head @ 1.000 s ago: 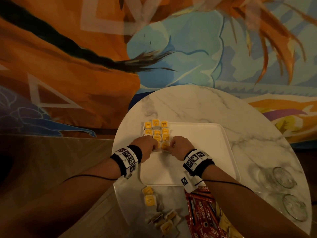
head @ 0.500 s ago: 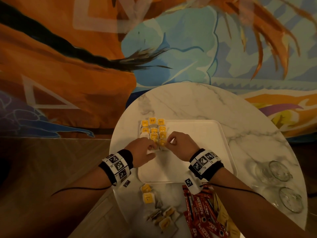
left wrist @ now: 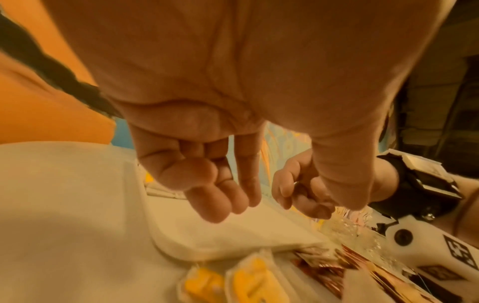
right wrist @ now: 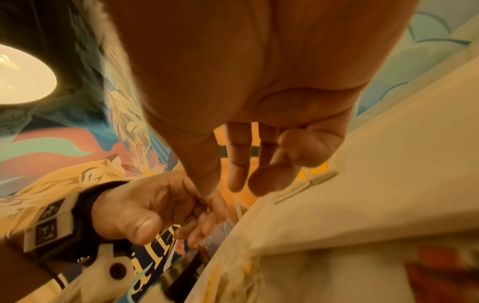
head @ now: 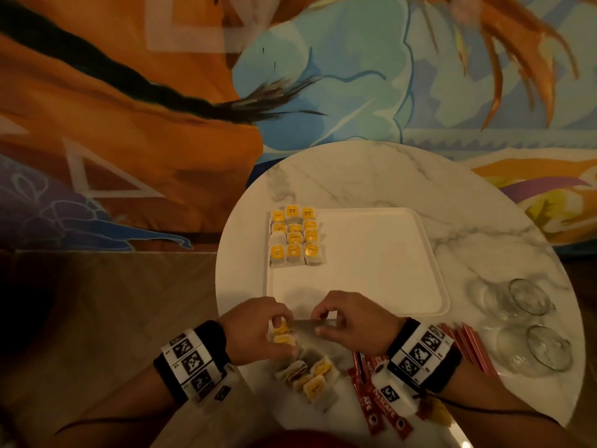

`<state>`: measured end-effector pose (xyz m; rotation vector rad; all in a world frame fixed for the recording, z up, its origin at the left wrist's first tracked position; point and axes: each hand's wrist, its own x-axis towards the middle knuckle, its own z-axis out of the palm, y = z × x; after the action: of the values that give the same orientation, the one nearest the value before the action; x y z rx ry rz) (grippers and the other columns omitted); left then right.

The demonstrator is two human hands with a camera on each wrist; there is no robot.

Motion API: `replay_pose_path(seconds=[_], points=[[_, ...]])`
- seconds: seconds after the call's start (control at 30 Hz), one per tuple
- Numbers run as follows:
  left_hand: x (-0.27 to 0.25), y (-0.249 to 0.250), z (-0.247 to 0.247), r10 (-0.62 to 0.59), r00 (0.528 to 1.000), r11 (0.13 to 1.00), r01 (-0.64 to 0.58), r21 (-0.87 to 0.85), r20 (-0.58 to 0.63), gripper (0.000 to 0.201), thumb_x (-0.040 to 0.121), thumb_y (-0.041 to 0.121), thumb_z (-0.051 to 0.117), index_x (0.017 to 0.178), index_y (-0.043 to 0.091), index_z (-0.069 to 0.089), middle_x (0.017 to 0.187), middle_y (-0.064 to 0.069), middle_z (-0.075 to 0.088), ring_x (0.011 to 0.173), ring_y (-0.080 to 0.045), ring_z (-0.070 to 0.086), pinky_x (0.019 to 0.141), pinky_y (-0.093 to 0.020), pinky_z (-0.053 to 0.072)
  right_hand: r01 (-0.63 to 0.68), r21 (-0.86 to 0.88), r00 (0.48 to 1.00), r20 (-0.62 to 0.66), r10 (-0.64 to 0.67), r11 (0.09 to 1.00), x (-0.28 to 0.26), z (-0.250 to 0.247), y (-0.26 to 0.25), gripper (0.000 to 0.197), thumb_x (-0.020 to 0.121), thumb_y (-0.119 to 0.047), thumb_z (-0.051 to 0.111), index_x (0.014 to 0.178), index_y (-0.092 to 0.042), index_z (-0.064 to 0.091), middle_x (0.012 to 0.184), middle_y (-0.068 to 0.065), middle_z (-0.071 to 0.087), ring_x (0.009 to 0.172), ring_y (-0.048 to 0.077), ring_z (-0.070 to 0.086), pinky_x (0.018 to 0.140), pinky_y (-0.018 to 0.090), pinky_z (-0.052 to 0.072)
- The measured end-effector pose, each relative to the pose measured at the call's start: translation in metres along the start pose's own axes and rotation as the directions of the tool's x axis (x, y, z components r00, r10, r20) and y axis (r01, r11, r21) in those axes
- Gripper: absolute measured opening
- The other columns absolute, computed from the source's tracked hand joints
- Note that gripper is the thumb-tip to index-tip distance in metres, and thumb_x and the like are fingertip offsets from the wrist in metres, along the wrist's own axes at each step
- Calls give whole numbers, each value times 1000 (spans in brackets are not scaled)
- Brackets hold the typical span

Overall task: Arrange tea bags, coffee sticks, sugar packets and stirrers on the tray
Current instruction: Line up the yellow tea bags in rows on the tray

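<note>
A white tray [head: 371, 270] lies on the round marble table [head: 355, 173]. Yellow-tagged tea bags [head: 295, 236] lie in neat rows at its far left corner. Several loose tea bags [head: 310, 376] lie on the table in front of the tray. My left hand [head: 277, 324] hovers at the tray's near edge, just above the nearest loose tea bags [left wrist: 249, 285]. Its fingers [left wrist: 215, 205] hang loosely curled and hold nothing. My right hand [head: 323, 323] is close beside it. The right hand's fingers [right wrist: 238, 176] are relaxed and empty. Red coffee sticks [head: 384, 412] lie under my right wrist.
Two clear glasses [head: 529, 297] [head: 549, 347] lie at the table's right edge. More red sticks [head: 475, 350] lie between them and my right wrist. Yellow packets [head: 433, 412] show by my right forearm. A painted wall rises behind the table.
Both hands have drawn back from the tea-bag rows on the tray to the tray's near edge, above the loose tea bags. The rows stay in place.
</note>
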<state>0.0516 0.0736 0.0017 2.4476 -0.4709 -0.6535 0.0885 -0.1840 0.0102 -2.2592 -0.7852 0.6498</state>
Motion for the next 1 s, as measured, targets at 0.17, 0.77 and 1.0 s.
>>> replay_pose_path(seconds=[0.17, 0.77, 1.0], points=[[-11, 9, 33, -26, 997, 994, 18, 106, 76, 62, 69, 72, 68, 118, 36, 57, 102, 16, 49, 86, -3, 50, 76, -20, 42, 9, -120, 994, 105, 4, 993, -20, 26, 2, 39, 85, -60, 66, 114, -35, 64, 113, -15, 58, 91, -5, 52, 80, 17, 42], [-8, 19, 74, -148, 985, 981, 135, -139, -87, 15, 84, 33, 70, 90, 38, 58, 87, 14, 64, 80, -4, 61, 73, -28, 52, 38, -345, 984, 179, 26, 938, -29, 66, -6, 28, 91, -44, 59, 108, -23, 67, 109, 2, 58, 94, 27, 63, 72, 36, 46], [-8, 22, 72, -156, 977, 979, 134, -153, -143, 32, 72, 50, 69, 99, 35, 63, 90, 13, 60, 79, -5, 59, 74, -33, 54, 27, -263, 993, 119, 4, 965, -35, 54, 6, 25, 92, -46, 59, 94, -24, 70, 97, -4, 59, 83, 19, 61, 69, 36, 48]])
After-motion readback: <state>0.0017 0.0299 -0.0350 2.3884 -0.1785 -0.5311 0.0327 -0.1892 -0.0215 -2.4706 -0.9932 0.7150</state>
